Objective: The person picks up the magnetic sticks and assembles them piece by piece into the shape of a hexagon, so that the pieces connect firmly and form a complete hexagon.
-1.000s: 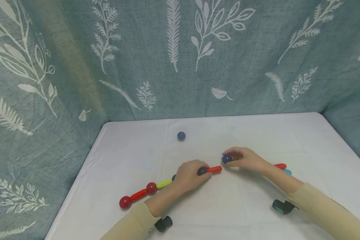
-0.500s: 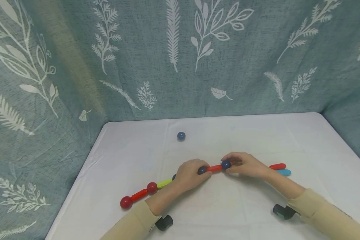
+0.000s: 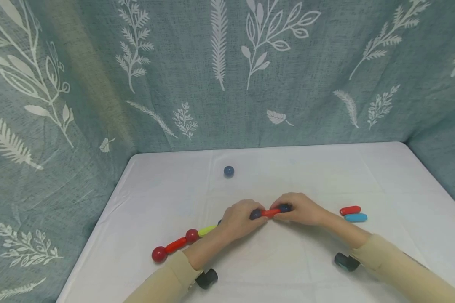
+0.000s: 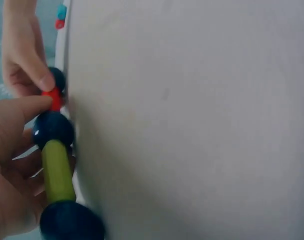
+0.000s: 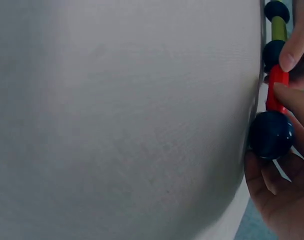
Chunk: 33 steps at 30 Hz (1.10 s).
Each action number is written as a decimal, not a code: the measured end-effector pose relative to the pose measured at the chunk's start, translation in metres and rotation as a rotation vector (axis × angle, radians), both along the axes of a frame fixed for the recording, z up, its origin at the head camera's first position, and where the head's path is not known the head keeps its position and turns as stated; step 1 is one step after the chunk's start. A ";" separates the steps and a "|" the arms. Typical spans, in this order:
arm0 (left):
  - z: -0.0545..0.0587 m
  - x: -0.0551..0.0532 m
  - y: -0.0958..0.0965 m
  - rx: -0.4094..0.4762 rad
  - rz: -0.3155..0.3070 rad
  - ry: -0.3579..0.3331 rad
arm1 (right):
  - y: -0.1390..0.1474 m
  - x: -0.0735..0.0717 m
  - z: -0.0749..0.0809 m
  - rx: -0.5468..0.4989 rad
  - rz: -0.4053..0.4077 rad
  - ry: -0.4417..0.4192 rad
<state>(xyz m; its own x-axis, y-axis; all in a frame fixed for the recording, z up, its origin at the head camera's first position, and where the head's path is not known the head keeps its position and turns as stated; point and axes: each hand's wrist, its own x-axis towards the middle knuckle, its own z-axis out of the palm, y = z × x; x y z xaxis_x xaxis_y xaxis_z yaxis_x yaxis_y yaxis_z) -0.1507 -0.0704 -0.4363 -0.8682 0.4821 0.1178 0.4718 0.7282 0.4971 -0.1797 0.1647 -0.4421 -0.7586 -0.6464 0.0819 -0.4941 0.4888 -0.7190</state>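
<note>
Since the earlier frames, the right hand sits farther left: its fingers pinch the red rod, with the dark blue end ball within their curl. That ball meets the rod's tip, so the chain seems one ball longer. The left hand grips the neighbouring dark blue ball, touching the rod, mid-table. A lone blue ball lies apart.

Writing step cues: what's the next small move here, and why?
I'd probably have the right hand press the dark blue end ball toward the left hand. It's curled round that ball, which meets the red rod; the left hand holds the rod's other end; fit depth can't be seen.
</note>
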 end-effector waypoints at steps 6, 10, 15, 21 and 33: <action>0.011 0.001 -0.033 -0.039 0.049 -0.108 | 0.002 -0.005 0.005 0.070 -0.047 0.039; 0.019 0.005 -0.065 -0.078 0.113 -0.189 | 0.009 -0.010 0.007 0.079 -0.104 0.028; 0.031 0.016 -0.105 -0.150 0.209 -0.268 | 0.017 -0.016 0.010 0.082 -0.169 0.043; 0.038 0.034 -0.132 -0.189 0.317 -0.305 | 0.024 -0.022 0.009 0.089 -0.244 0.028; 0.024 0.056 -0.109 0.051 0.317 -0.367 | 0.015 -0.033 0.004 0.083 -0.278 0.031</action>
